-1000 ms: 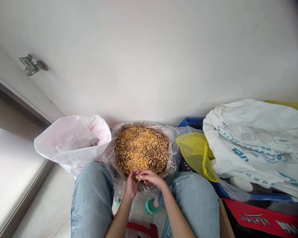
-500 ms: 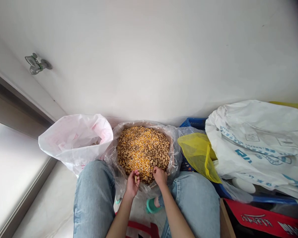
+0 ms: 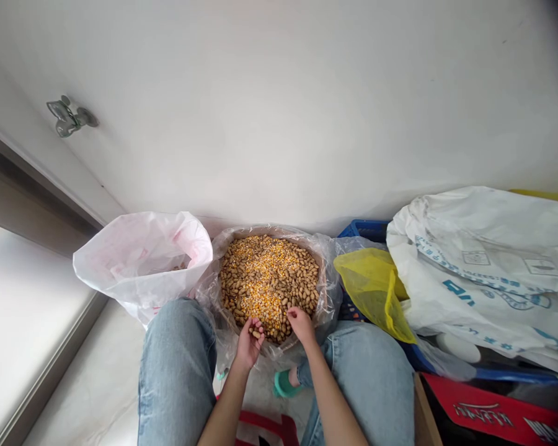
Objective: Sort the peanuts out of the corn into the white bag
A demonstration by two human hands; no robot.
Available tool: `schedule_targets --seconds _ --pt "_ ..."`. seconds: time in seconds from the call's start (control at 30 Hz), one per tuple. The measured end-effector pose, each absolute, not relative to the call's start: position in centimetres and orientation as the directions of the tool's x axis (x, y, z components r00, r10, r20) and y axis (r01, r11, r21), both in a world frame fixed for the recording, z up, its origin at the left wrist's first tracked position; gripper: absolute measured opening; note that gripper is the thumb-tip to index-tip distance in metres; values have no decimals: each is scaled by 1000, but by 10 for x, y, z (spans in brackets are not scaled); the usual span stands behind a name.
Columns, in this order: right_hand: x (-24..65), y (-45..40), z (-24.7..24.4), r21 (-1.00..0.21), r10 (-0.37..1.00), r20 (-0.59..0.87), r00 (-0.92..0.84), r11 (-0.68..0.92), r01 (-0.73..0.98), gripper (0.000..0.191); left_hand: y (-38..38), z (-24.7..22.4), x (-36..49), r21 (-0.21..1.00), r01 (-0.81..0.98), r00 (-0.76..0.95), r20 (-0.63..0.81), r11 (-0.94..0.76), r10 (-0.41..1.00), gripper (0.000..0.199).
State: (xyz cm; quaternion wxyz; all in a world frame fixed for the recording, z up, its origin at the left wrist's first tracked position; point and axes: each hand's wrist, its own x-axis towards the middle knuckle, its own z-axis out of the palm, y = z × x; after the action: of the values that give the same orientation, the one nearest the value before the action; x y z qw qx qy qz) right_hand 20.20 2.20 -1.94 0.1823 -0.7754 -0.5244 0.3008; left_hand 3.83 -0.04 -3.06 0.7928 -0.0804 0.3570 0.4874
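Head camera gives me a downward view past a seated person's knees in blue jeans (image 3: 177,353). Straight ahead, between the knees, sits a round container (image 3: 266,230) lined with a clear plastic bag. It is heaped with a mix of peanuts in the shell and loose yellow corn (image 3: 270,285).

The left hand (image 3: 249,344) is cupped palm up at the near rim, its fingers curled partly closed around a few peanuts (image 3: 256,333). The right hand (image 3: 301,326) reaches slightly farther in, over the near edge of the heap, and is nearer the heap's middle. Its fingertips (image 3: 290,312) are pinched almost together at the surface, but I cannot tell whether they have hold of anything.

The peanuts lie at every angle, with no shared long axis. To the left stands an open white plastic bag with pink print (image 3: 144,263). To the right are a yellow plastic bag (image 3: 372,291), a blue crate (image 3: 363,230) and a large white sack with blue print (image 3: 474,260).
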Motion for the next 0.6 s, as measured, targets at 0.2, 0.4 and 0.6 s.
schedule_targets --seconds 0.2,0.4,0.6 --pt "188 15 -34 -289 940 -188 286 -331 898 19 -1 -32 38 226 -839 271 -616 495 740 11" --pt "187 18 -25 -382 926 -214 310 -372 846 21 -1 -34 38 217 -845 271 -614 489 741 14" --pt "189 20 2 -866 878 -368 -306 -204 457 31 -2 -35 40 282 -801 256 -636 528 728 16"
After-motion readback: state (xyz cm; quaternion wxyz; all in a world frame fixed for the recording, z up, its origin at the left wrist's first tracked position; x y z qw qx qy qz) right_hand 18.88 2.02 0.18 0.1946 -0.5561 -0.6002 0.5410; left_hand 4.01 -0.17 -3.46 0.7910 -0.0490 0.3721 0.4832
